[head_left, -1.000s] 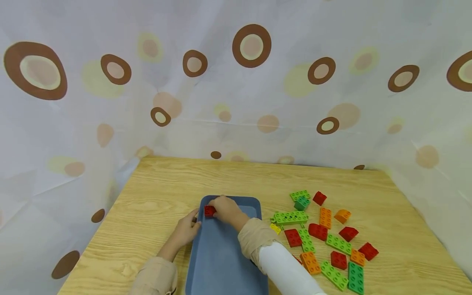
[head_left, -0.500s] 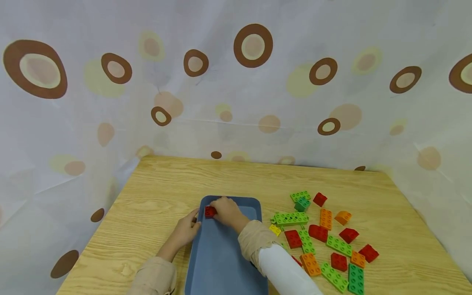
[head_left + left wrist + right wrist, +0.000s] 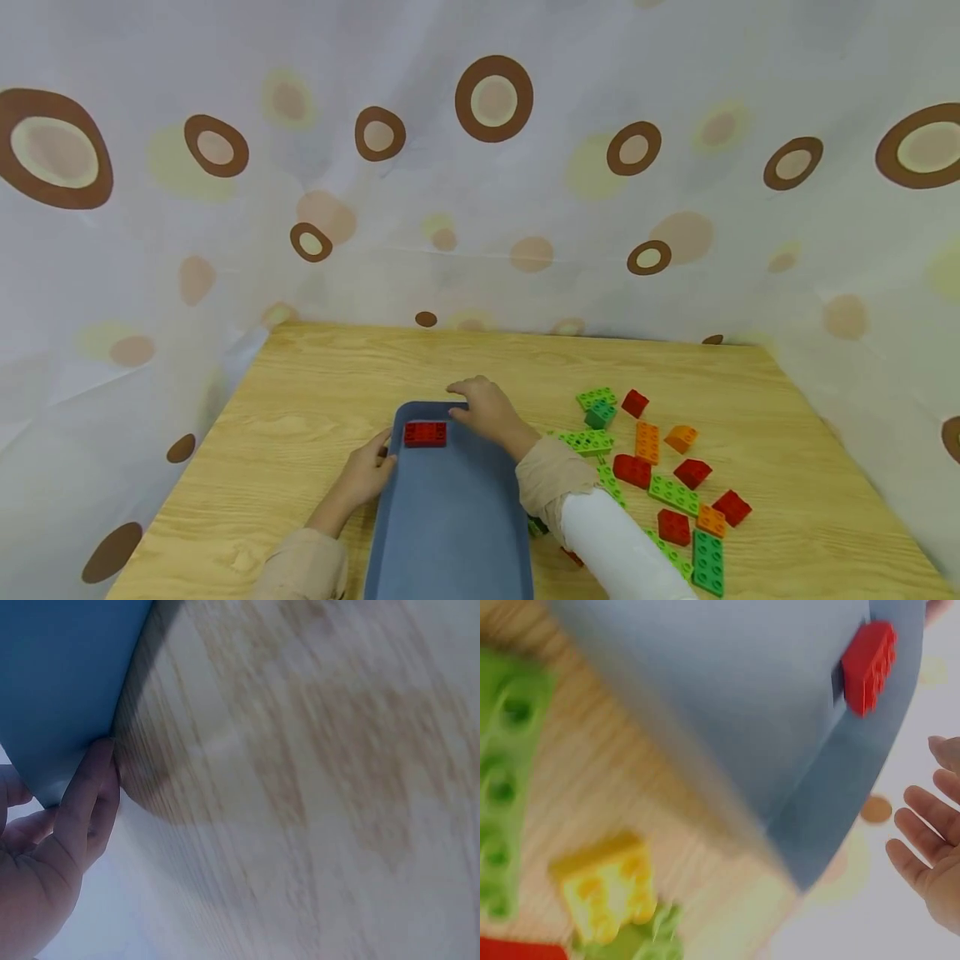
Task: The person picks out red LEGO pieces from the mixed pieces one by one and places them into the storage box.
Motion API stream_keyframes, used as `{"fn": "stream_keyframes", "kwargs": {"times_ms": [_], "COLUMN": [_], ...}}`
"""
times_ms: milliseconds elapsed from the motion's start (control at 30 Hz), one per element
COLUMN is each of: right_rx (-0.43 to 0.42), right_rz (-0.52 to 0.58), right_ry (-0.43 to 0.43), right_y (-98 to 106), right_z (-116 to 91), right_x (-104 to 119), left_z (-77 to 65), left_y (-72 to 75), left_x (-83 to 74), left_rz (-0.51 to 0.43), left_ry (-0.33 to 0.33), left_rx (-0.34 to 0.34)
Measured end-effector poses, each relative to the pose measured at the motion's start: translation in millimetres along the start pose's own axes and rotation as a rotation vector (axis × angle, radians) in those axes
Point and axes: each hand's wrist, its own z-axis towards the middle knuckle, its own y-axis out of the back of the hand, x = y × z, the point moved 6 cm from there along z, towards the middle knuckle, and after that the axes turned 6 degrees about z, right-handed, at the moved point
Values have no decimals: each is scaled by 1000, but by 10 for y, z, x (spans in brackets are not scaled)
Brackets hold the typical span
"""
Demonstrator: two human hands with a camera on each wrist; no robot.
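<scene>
A red toy brick (image 3: 425,434) lies inside the blue-grey tray (image 3: 452,533), near its far left corner. In the right wrist view the same red brick (image 3: 868,667) sits against the tray wall, studs showing. My left hand (image 3: 362,475) grips the tray's left rim, and the left wrist view shows its fingers (image 3: 88,787) against the wall. My right hand (image 3: 487,410) hovers over the far right part of the tray, its fingers (image 3: 924,832) spread and holding nothing.
Several toy bricks lie scattered on the wooden table (image 3: 337,367) right of the tray, among them a green plate (image 3: 708,562), an orange brick (image 3: 647,442) and a yellow brick (image 3: 607,885). A spotted cloth (image 3: 525,200) hangs behind the table.
My right hand has let go of the red brick and moved right, leaving the brick in the tray. The left hand stays at the rim. The head view has shifted slightly.
</scene>
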Motion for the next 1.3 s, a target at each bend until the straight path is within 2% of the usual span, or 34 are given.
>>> {"fn": "stream_keyframes", "kwargs": {"times_ms": [133,267,367,500,667,800,967,1067,1167,1267,1300], "right_rx": [-55,-75,-68,-66,-89,-105,-103,-84,-21,69,97], "right_rz": [14,21,4,-27,-5,11,10,10,-2,9,23], "right_ry": [-27,-91,-129,-128,-154,-184,-136,-81,-27,-25,-48], "right_y": [213,365,427,500,602,702,754,725,655,581,559], "right_z": [-77,-216,-369,-574,-806,-1002,-1245,-1372,-1489,-1583,-1611], "right_x": [-145,-357,-534,-723,-910,-969,-964,-945,-914,-912,-924], "left_z": [3,-3,-17,-33,-33,-26,-26,-25,-22,-13,-10], "left_y": [12,6,-20,-31,-8,-7,-12,-7,-5,-15,-20], "left_x": [4,-2,-9,-22,-26,-23,-36,-39,-31,-18,-17], "left_rz": [14,18,19,21,36,43,42,34,25,17,16], "left_ry": [-3,1,-5,-13,-18,-15,-10,-8,2,11,11], "left_rx": [-3,2,10,3,-8,-1,8,11,19,31,36]}}
